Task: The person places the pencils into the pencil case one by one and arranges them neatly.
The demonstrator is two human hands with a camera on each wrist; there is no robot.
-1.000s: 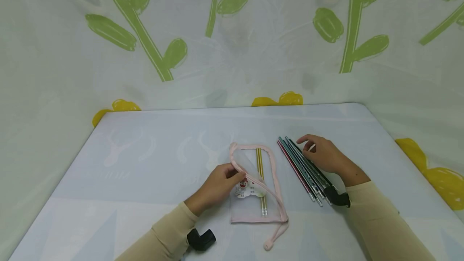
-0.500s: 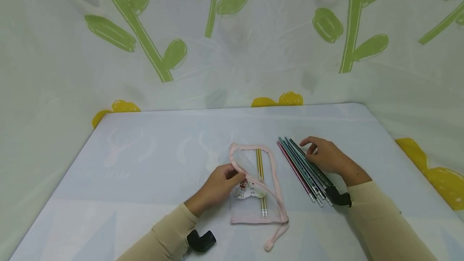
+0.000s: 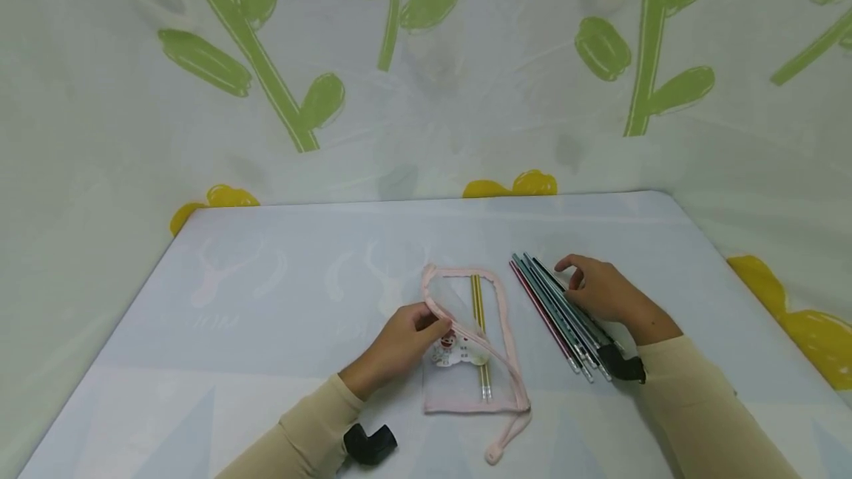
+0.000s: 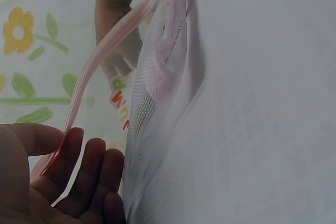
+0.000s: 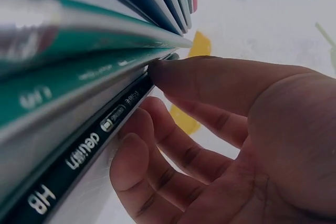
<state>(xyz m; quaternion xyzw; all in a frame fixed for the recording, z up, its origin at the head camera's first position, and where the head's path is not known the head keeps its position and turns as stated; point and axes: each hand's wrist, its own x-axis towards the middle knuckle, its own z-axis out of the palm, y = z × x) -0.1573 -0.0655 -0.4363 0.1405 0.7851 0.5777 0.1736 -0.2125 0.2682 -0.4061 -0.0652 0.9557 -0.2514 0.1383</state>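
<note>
My left hand [image 3: 406, 342] pinches the pink edging at the opening of a see-through mesh pencil pouch [image 3: 459, 392] between thumb and forefinger. The left wrist view shows the lifted pink edge [image 4: 94, 66] and the mesh [image 4: 173, 98] sagging beside it. Yellow pencils [image 3: 477, 298] lie lengthwise in the pouch, partly behind a cartoon label [image 3: 459, 350]. To the right, my right hand [image 3: 602, 290] is at a bundle of pencils [image 3: 555, 309], mostly green and dark, with red at the left. Its thumb touches a black HB pencil [image 5: 89, 145], the fingers loosely bent beside it.
A pink zip pull [image 3: 494, 453] hangs off the pouch's near right corner. Black wrist mounts [image 3: 370, 443] sit by both sleeves. The pale table [image 3: 233, 279] meets a printed cloth [image 3: 466, 117] with green leaves behind.
My right hand has shifted slightly right and towards me, and a dark pencil at the bundle's right side has come slightly apart from the others. The left hand and pouch stay in place.
</note>
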